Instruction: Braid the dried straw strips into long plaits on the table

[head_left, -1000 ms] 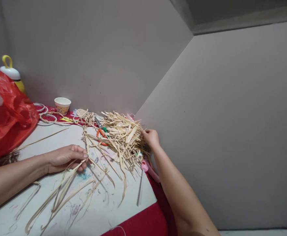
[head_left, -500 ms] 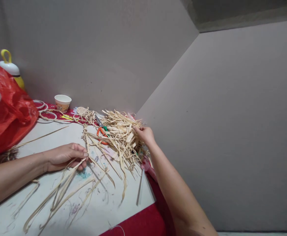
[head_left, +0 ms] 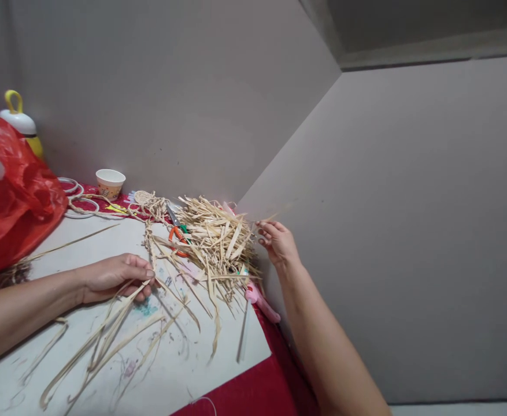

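My left hand (head_left: 125,278) pinches a braid (head_left: 150,245) of pale dried plant strips over the white board. Long loose strips (head_left: 110,329) fan out from below its fingers toward the front. At the right, my right hand (head_left: 278,240) is raised beside the heap of dried strips (head_left: 218,237), its thumb and fingers closed on a thin straw-coloured strip (head_left: 279,215). The far end of that strip is blurred against the wall. Orange-handled scissors (head_left: 177,240) lie against the heap's left side, partly covered by strips.
A red plastic bag (head_left: 23,190) fills the left, with a white-and-yellow bottle (head_left: 19,121) behind it. A paper cup (head_left: 110,184) and white rings (head_left: 82,207) stand near the back wall. A pink-handled tool (head_left: 262,301) lies at the board's right edge. Grey walls close in behind and right.
My right hand has moved right and away from the heap, drawing a thin strip out of it. The left hand keeps its grip on the braid. The view has shifted slightly.
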`<state>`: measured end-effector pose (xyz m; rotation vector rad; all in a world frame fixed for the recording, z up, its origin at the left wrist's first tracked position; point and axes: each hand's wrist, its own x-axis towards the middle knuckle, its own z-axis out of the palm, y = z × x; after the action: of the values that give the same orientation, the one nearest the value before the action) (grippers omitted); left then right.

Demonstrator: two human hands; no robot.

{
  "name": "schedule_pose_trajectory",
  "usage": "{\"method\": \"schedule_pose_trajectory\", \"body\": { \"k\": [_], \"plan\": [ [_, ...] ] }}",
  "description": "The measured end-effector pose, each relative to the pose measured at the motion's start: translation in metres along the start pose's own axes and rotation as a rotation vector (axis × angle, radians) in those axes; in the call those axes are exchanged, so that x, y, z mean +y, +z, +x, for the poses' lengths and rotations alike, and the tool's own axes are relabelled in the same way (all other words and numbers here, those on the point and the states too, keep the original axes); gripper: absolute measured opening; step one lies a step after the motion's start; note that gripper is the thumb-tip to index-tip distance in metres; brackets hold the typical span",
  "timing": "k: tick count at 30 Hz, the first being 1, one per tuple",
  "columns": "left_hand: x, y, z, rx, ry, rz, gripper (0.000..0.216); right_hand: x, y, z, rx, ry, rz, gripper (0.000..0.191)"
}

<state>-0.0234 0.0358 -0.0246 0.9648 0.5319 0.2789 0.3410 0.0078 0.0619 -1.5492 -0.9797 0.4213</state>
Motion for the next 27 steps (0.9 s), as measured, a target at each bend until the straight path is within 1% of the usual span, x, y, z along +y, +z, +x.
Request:
{"method": "schedule_pose_trajectory", "body": {
  "k": [3, 6, 9, 11, 13, 15, 17, 20, 22, 25, 27],
  "plan": [
    [0.000, 0.000, 0.000, 0.011, -0.005, 0.007, 0.015, 0.001, -0.008, -0.001, -0.030, 0.012, -0.031, 0.030],
    [0.000, 0.000, 0.000, 0.009, -0.006, 0.004, 0.015, 0.009, -0.014, 0.000, -0.036, 0.032, -0.162, 0.027],
    [0.000, 0.000, 0.001, 0.000, -0.001, -0.002, 0.015, 0.020, -0.014, 0.004, 0.043, -0.004, -0.329, 0.022],
    [0.000, 0.000, 0.001, 0.000, -0.004, -0.002, 0.015, 0.025, -0.009, 0.008, 0.114, -0.065, -0.412, 0.023],
    [0.000, 0.000, 0.001, -0.004, -0.007, 0.003, 0.015, 0.028, 0.000, 0.014, 0.137, -0.099, -0.471, 0.020],
    [0.000, 0.000, 0.001, -0.006, -0.005, 0.008, 0.015, 0.029, 0.012, 0.023, 0.127, -0.081, -0.517, 0.017],
    [0.000, 0.000, 0.001, -0.003, -0.002, 0.012, 0.015, 0.030, 0.023, 0.033, 0.110, -0.023, -0.547, 0.023],
    [0.001, 0.000, 0.000, 0.003, -0.004, 0.013, 0.015, 0.033, 0.036, 0.045, 0.064, 0.073, -0.539, 0.028],
    [0.001, 0.001, 0.000, 0.000, -0.001, 0.008, 0.015, 0.036, 0.041, 0.048, 0.038, 0.109, -0.493, 0.034],
    [0.001, 0.003, 0.000, -0.003, 0.007, -0.013, 0.015, 0.038, 0.040, 0.046, 0.040, 0.112, -0.377, 0.035],
    [0.001, 0.004, 0.000, 0.003, 0.007, -0.023, 0.015, 0.035, 0.036, 0.042, 0.070, 0.086, -0.270, 0.028]
  ]
}}
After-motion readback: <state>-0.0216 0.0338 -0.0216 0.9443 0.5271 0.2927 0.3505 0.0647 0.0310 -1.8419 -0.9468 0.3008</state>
